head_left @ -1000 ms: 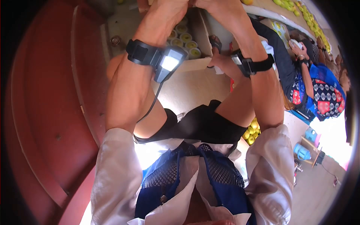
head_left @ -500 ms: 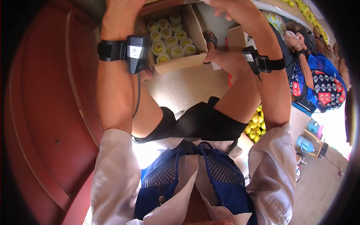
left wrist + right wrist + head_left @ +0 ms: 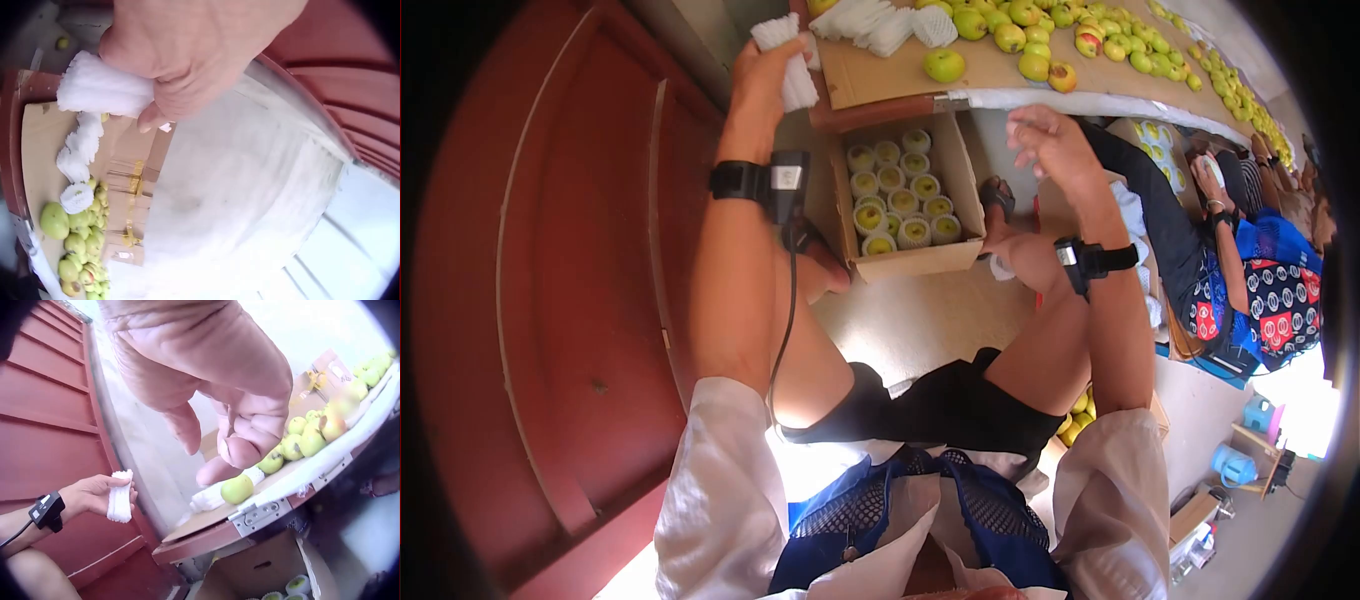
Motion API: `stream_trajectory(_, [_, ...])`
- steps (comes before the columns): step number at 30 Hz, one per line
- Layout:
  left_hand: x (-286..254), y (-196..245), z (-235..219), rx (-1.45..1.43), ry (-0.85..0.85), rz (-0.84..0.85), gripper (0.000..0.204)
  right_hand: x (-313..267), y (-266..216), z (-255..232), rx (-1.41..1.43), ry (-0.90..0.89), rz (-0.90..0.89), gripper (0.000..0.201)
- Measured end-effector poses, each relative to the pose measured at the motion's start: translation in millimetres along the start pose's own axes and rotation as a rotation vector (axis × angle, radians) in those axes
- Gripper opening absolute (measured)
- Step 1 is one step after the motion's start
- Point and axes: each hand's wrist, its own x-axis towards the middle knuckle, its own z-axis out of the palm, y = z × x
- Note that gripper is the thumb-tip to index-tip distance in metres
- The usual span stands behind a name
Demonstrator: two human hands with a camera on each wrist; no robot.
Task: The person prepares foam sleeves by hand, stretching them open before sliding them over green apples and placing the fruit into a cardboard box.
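My left hand [image 3: 757, 82] grips a bundle of white foam fruit sleeves [image 3: 97, 87] beside the table's left corner. In the left wrist view the thumb and fingers close on one end of the bundle. My right hand [image 3: 1055, 145] hovers in front of the table edge, fingers loosely bent and holding nothing. Seen from the right wrist, a single green apple [image 3: 237, 489] lies beyond its fingertips. More foam sleeves [image 3: 875, 25] lie on the cardboard-covered table [image 3: 865, 80], next to many green apples [image 3: 1010, 38].
Below the table, between my feet, stands an open cardboard box [image 3: 920, 262] with several rows of sleeved apples [image 3: 890, 180]. A red panelled door [image 3: 590, 300] is at left. To the right sits another person [image 3: 1250, 270], near a box of wrapped fruit [image 3: 1155, 150].
Both hands have moved apart from the top of the view, the left one to the table's left corner, where foam sleeves now show in it. More of the table has come into view.
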Motion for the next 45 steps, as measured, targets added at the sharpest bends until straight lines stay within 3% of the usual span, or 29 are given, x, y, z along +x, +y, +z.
stream_trajectory(5, [-1, -9, 23, 0.390, -0.087, -0.042, 0.042, 7, 35, 24, 0.085, -0.046, 0.102, 0.025])
stream_trajectory(9, [22, -26, 46, 0.740, -0.217, -0.028, 0.051, 11, 27, 43, 0.069, -0.162, 0.000, 0.025])
stream_trajectory(12, [39, -32, 72, 1.118, -0.127, 0.262, 0.062, 8, 17, 45, 0.007, -0.188, 0.001, 0.024])
stream_trajectory(15, [57, -40, 99, 1.185, -0.112, 0.188, 0.072, 4, 20, 50, -0.029, -0.175, -0.036, 0.024])
stream_trajectory(17, [60, -55, 108, 1.196, -0.145, 0.285, 0.076, 1, 22, 50, -0.034, -0.184, -0.074, 0.024])
stream_trajectory(18, [59, -60, 112, 1.199, -0.162, 0.331, 0.077, 1, 22, 51, -0.130, -0.151, -0.206, 0.024])
stream_trajectory(24, [43, -77, 114, 1.315, -0.147, 0.398, 0.074, -3, 19, 43, -0.181, -0.146, -0.222, 0.024])
stream_trajectory(27, [40, -77, 109, 1.345, -0.164, 0.402, 0.061, -5, 16, 42, -0.154, -0.156, -0.180, 0.024])
stream_trajectory(33, [41, -74, 112, 1.346, -0.158, 0.545, 0.035, -6, 10, 41, -0.167, -0.186, -0.195, 0.024])
stream_trajectory(36, [65, -75, 111, 1.326, -0.144, 0.667, 0.031, -7, 10, 41, -0.166, -0.185, -0.196, 0.024])
stream_trajectory(41, [102, -79, 125, 1.301, -0.117, 0.553, 0.031, -14, 0, 42, -0.150, -0.145, -0.225, 0.020])
stream_trajectory(44, [80, -44, 160, 1.363, -0.100, 0.388, 0.039, -12, 4, 48, -0.175, -0.180, -0.264, 0.017])
stream_trajectory(45, [89, -52, 163, 1.443, -0.093, 0.371, 0.036, -14, 3, 47, -0.196, -0.188, -0.279, 0.016])
